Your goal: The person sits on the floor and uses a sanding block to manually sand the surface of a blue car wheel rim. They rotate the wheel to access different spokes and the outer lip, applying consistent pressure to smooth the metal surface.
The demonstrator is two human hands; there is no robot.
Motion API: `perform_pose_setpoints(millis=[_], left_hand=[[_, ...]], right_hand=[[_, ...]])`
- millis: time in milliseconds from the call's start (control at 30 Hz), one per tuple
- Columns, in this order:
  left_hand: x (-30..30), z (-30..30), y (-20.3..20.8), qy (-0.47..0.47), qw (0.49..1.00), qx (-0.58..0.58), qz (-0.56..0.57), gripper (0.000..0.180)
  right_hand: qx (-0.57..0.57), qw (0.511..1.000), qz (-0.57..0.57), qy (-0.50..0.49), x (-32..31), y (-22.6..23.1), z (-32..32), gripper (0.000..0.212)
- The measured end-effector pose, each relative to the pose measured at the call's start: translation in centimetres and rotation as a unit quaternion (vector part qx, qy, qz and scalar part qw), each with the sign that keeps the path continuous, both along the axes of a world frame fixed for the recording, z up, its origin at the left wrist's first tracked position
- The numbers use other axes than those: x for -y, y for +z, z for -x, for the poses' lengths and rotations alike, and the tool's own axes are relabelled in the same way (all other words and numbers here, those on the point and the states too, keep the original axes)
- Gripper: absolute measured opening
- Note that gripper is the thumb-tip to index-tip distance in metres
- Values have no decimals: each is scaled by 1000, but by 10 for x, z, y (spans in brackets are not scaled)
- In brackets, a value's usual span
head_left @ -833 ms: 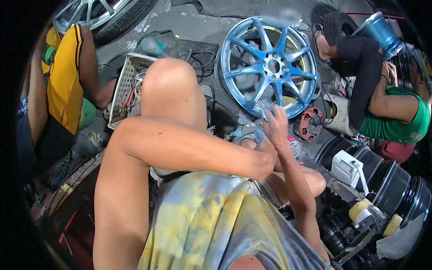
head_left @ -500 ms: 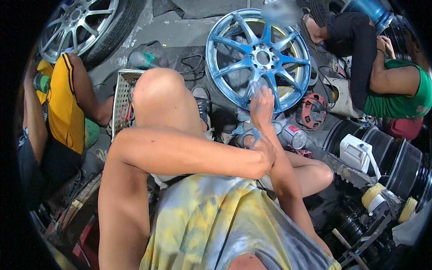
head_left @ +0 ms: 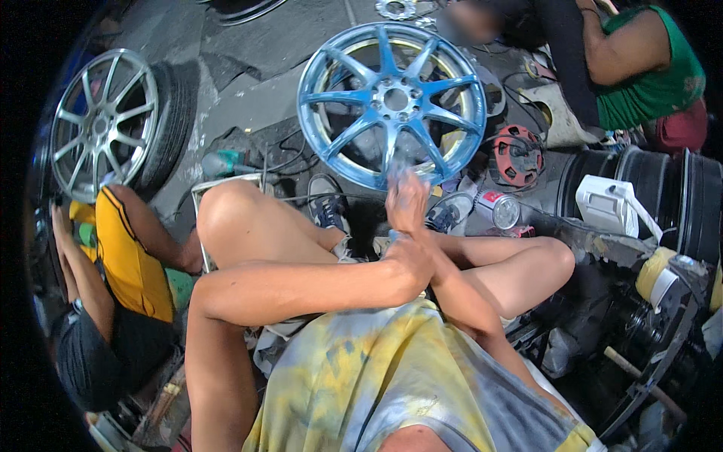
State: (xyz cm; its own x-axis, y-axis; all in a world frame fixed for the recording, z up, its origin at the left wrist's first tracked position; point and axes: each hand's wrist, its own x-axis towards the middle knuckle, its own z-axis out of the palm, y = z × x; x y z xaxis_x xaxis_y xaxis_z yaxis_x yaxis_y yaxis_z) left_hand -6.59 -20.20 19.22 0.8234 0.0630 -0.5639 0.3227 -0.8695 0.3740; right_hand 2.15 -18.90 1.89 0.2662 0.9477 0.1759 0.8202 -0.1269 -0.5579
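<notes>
A blue spoked wheel rim (head_left: 385,124) stands in front of me, with pale, worn-looking patches along its spokes and edge. My right hand (head_left: 407,202) reaches the rim's lower edge by a bottom spoke. Motion smears its fingers, so whatever they hold cannot be made out. My left hand (head_left: 410,255) is bent at the wrist right beside my right forearm, nearer to me than the rim. Its fingers are mostly hidden, and a small bit of blue shows at them.
A silver spoked wheel (head_left: 105,124) and a tyre (head_left: 169,124) stand far left. A person in yellow shorts (head_left: 132,256) sits left, another in a green top (head_left: 651,71) far right. A can (head_left: 498,209), red round object (head_left: 517,157), white box (head_left: 606,205) and black rims (head_left: 651,177) lie right.
The view has shifted, so the rim appears further left. My right hand has moved down from the lower spoke toward the rim's edge. My left hand stays by my right forearm.
</notes>
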Motion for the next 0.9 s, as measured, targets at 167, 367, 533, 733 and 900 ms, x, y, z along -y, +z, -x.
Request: perform_pose_setpoints(millis=[167, 367, 533, 733, 900], left_hand=[[-12, 3, 17, -52, 997, -44, 30, 18], [-15, -3, 8, -32, 998, -42, 39, 36], [-15, -6, 7, -51, 998, -34, 22, 39], [-18, -15, 9, -56, 997, -53, 17, 42], [-19, -14, 8, -34, 998, -48, 29, 42]], right_hand=[[-42, 999, -6, -25, -27, -3, -9, 33], [-112, 993, -2, -19, -20, -1, -6, 38], [-84, 995, -47, -6, -25, -1, -17, 39], [-77, 995, -59, -9, -18, 4, -17, 30], [-72, 994, -73, -44, -45, -8, -20, 28]])
